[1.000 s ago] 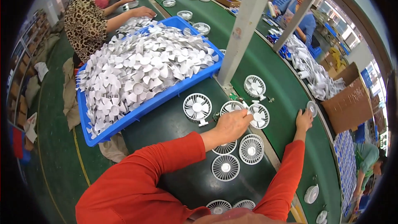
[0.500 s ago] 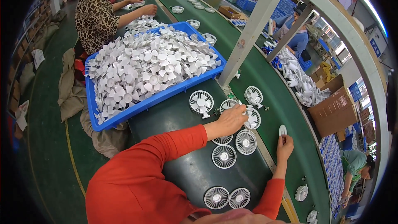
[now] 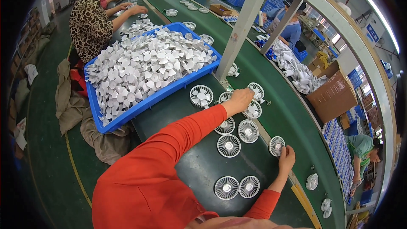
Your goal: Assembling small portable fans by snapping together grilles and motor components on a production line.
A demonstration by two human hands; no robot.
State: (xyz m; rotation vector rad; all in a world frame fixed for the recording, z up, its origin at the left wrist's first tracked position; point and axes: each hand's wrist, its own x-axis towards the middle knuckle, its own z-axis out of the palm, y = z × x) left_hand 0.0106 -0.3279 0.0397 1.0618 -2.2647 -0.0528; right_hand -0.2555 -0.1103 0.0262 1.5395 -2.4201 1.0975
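My right hand (image 3: 287,159) grips a round white fan grille (image 3: 277,146) by its edge, its ribbed face tilted up over the belt's near border. My left hand (image 3: 240,101), fingers curled, is among the white fan housings with blades inside; one housing (image 3: 256,91) lies at its fingertips, and another (image 3: 253,109) is just below. What its fingers hold, if anything, is hidden. A third fan housing (image 3: 201,96) lies left of this hand. Nearer to me are several loose grilles, such as one grille (image 3: 248,131) and a pair by the front, including a grille (image 3: 226,188).
A blue crate (image 3: 159,101) heaped with white fan blades (image 3: 148,65) stands at the left. The green conveyor belt (image 3: 292,129) runs along the right, carrying fan parts. A metal post (image 3: 241,27) rises beyond my left hand. A co-worker (image 3: 91,21) sits at the far left.
The grille in my right hand has turned from edge-on to face-up and moved left. My left hand has shifted slightly up and left, off the lower housing. The whole view has shifted a little.
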